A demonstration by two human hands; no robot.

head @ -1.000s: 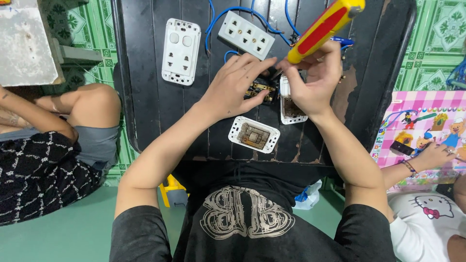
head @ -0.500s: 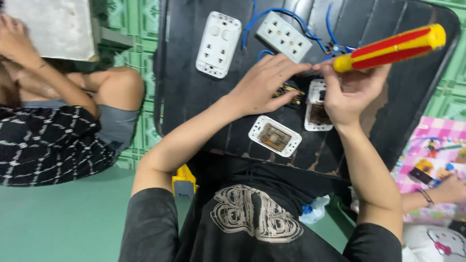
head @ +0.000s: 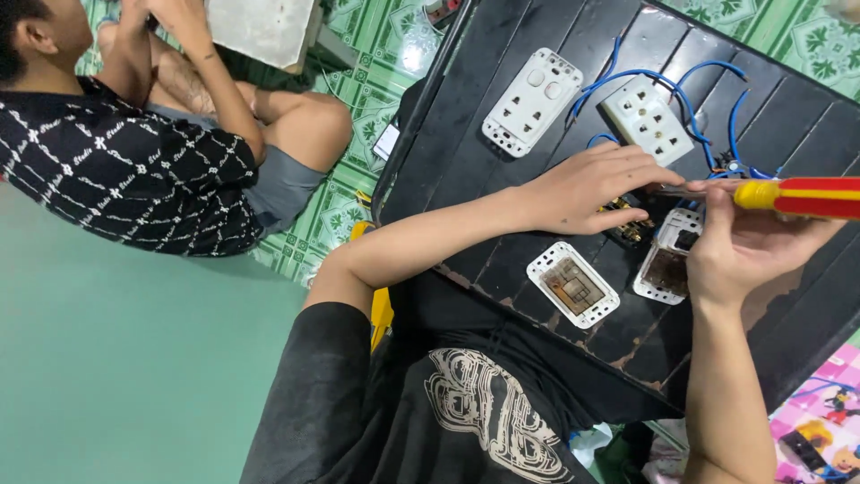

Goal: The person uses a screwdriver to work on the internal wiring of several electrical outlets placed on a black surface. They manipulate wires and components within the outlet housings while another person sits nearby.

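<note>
A person in a black printed shirt works over a black slatted desk, both hands busy above a scatter of electrical fittings. The right hand is clenched around a screwdriver with a red and yellow handle, which lies nearly level across the frame, its metal shaft running left toward the other hand. The left hand rests palm down on the desk, fingers curled over a small dark component with brass-coloured contacts, pinning it just under the screwdriver's shaft (whether the tip touches the part cannot be told, since the fingers hide it).

Just beside the component, under the right hand, lies an opened white socket housing with a dark hollow inside. Nearer the person's chest sits a white switch module turned to show its brownish inner parts. Farther up the desk lie a white switch-and-socket plate and a white multi-socket plate, the latter trailing blue wires that loop toward the hands.

On the green patterned tile floor to the left, a second person in a black-and-white patterned top sits with knees drawn up, arms raised beside a grey slab-like object. A yellow object shows below the desk edge, and a pink cartoon-printed item fills the lower right corner.
</note>
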